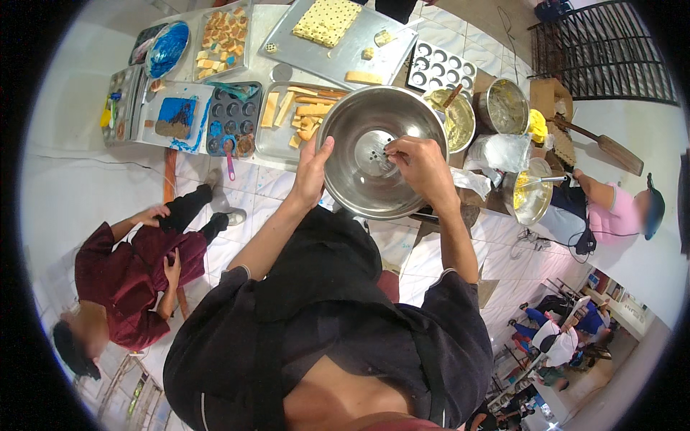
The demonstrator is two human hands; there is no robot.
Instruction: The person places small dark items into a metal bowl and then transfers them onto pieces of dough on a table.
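A large stainless steel mixing bowl (372, 188) is tilted before me, its inside facing up. My left hand (311, 175) grips its left rim, with the thumb over the edge. My right hand (426, 167) reaches into the bowl from the right, thumb and fingertips pinched together at small dark bits (387, 148). A few more dark bits (374, 156) lie loose on the bowl's bottom. Just behind the bowl's left side is a clear tray (277, 143) with cut strips of cake (312, 110).
The table holds a metal sheet (302, 59) with dotted yellow cake, a white muffin pan (431, 89), a dark muffin tin (218, 91) and a batter bowl (468, 121). A whisk (544, 179) rests in another bowl (533, 215). People sit at left and stand at right.
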